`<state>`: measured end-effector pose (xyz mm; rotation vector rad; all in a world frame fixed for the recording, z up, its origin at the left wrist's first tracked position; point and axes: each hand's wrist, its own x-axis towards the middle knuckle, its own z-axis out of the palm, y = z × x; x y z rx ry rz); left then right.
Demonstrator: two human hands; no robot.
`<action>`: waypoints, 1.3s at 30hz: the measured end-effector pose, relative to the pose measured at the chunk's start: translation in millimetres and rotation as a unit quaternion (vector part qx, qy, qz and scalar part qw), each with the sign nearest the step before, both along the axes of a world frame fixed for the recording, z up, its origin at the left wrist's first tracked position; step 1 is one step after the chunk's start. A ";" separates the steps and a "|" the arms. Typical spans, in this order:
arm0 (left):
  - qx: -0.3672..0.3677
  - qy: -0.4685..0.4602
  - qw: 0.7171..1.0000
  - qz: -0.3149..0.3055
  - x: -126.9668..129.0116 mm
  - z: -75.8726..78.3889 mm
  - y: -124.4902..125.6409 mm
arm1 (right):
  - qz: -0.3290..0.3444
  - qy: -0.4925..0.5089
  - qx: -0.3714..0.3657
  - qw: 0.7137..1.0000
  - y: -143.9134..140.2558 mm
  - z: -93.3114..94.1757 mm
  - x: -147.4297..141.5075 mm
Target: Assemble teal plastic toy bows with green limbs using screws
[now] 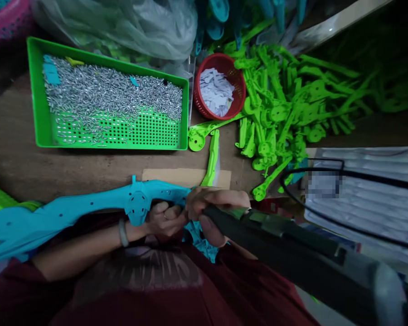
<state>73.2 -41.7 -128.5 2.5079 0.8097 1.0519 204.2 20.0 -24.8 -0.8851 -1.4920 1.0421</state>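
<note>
A long blue plastic part (98, 201) stretches from the left edge across to my hands, with an octagonal plate near its middle. My left hand (166, 218) is closed around its right end, fingers curled, with a bangle on the wrist. Right beside it, my right hand (219, 199) wraps round the front of a black electric screwdriver (275, 240). The tool's body slants to the lower right, close to the camera and blurred. Its tip is hidden by my fingers. More blue plastic parts (204, 244) lie below my hands, near my lap.
A green tray (109, 147) of small metal screws stands at the back left. Beside it is a red basket (238, 90) of white pieces. Green plastic parts (275, 108) are heaped to the right. A black cord (360, 174) loops across the right side. Cardboard (153, 174) lies on the table.
</note>
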 end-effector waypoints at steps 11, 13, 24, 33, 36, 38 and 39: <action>0.141 -0.046 0.984 0.097 10.2 18.7 17.3 | 0.130 0.093 0.040 0.986 90.6 19.6 -7.2; 0.138 -0.012 0.988 0.070 9.7 22.7 21.2 | -0.019 0.134 0.096 0.986 118.5 12.6 -26.0; 0.121 -0.023 0.992 0.035 10.4 18.0 22.9 | -0.137 0.026 0.067 0.988 152.0 -32.1 -47.6; 0.117 -0.004 0.992 0.054 8.7 23.7 26.1 | -0.179 0.046 0.074 0.980 149.5 -8.6 -49.9; 0.118 0.014 0.992 0.046 6.4 28.9 27.6 | -0.199 0.059 0.094 0.974 120.1 28.1 -25.3; 0.122 0.010 0.991 0.051 5.2 31.0 28.1 | -0.185 0.035 0.075 0.979 87.7 45.4 -2.8; 0.125 0.005 0.990 0.057 4.9 31.5 28.3 | -0.177 0.023 0.060 0.982 69.9 49.5 7.5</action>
